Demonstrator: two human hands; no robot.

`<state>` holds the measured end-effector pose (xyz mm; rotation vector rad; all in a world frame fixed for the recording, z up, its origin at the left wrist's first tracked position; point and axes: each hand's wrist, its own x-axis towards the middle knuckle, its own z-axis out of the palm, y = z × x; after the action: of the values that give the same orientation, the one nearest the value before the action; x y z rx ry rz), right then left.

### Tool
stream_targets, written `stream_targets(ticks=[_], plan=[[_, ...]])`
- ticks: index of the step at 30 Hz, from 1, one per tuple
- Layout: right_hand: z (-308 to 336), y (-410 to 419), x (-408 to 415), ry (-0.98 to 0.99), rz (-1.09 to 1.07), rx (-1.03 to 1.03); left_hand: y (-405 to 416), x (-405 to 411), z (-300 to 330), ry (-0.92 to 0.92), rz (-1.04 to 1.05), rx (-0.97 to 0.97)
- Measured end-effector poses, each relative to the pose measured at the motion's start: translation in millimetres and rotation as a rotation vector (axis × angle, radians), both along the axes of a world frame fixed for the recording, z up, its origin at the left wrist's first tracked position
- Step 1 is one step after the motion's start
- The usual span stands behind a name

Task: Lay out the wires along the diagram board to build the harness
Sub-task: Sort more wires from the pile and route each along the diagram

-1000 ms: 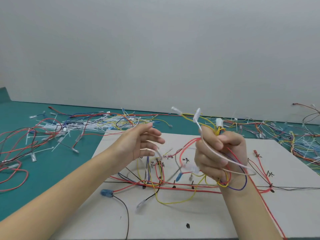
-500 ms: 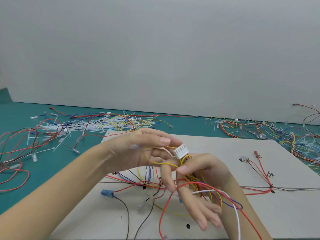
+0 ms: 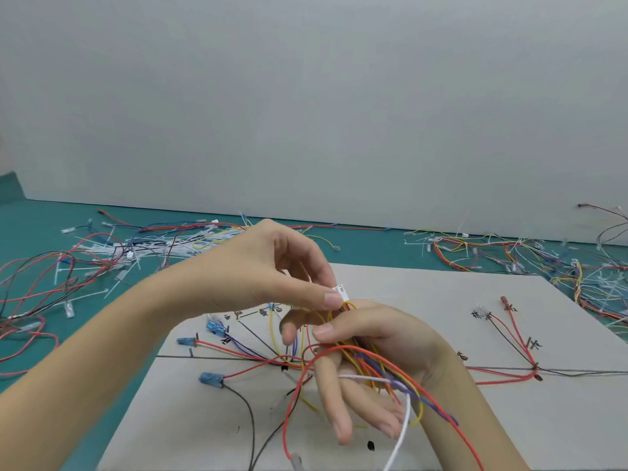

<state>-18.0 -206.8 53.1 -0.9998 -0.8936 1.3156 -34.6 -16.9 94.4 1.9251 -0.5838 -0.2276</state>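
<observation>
Wires [image 3: 373, 365] bunch above the board [image 3: 441, 300], right hand [image 3: 370, 362] pinching them, left hand [image 3: 272, 277] pinching their white connector [image 3: 341, 291]; sorting step, likely next seating the connector on its mark.

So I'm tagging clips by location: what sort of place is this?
Probably a wire-harness assembly bench: a marked diagram board with wires routed on it, loose wire piles on the green table, and hands sorting a wire bundle.
</observation>
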Motion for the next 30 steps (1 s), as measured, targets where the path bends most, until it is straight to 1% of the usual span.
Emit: stream_targets(ticks=[3, 6, 9, 15, 18, 20, 23, 25, 26, 28, 30], plan=[[5, 3, -4, -0.01, 0.002, 0.009, 1, -4, 6, -0.013, -0.04, 0.043], [9, 3, -5, 0.015, 0.001, 0.016, -1, -5, 10, -0.081, -0.008, 0.115], [8, 2, -3, -0.001, -0.008, 0.023, -3, -7, 11, -0.13, 0.029, 0.186], [2, 2, 2, -0.081, -0.091, 0.015, -7, -6, 6, -0.13, 0.053, 0.19], [-1, 1, 2, -0.097, -0.149, -0.011, -8, -6, 6, -0.152, 0.009, 0.109], [-2, 1, 3, -0.154, -0.154, -0.02, -8, -6, 6, -0.18, -0.015, 0.05], [-4, -6, 7, -0.201, -0.17, 0.027, -7, -6, 8, -0.233, 0.046, -0.034], [-3, -13, 10, -0.227, -0.257, 0.044, -6, -4, 11, -0.304, 0.131, -0.017], [-1, -15, 12, -0.229, -0.34, 0.022, -4, -4, 13, -0.33, 0.148, -0.012], [1, -15, 16, -0.234, -0.604, -0.058, -1, -3, 15, -0.353, 0.141, -0.051], [2, -12, 21, -0.286, -0.913, -0.103, 1, -3, 15, -0.322, 0.134, -0.094]])
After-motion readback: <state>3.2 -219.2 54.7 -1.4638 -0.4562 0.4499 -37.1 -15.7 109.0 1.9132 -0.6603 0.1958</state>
